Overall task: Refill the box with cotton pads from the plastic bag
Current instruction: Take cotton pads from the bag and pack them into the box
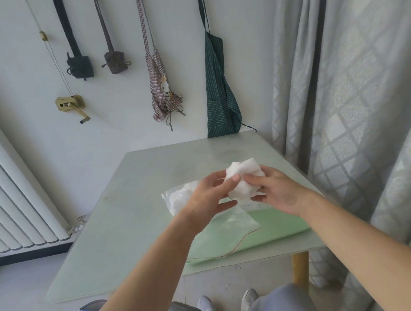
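A bunch of white cotton pads (245, 177) is held above the table between both hands. My left hand (211, 195) pinches it from the left with thumb and fingers. My right hand (276, 190) grips it from the right. Under the hands lies the clear plastic bag (178, 199), with more white pads inside and its empty end (237, 222) flat on the table. A clear box (253, 206) shows only as a sliver below the pads; my hands hide most of it.
The pale glass table (135, 207) carries a light green mat (276, 225) at its right front. A grey curtain (352, 98) hangs close on the right, a white radiator (15, 203) stands left, and aprons and small bags hang on the wall behind.
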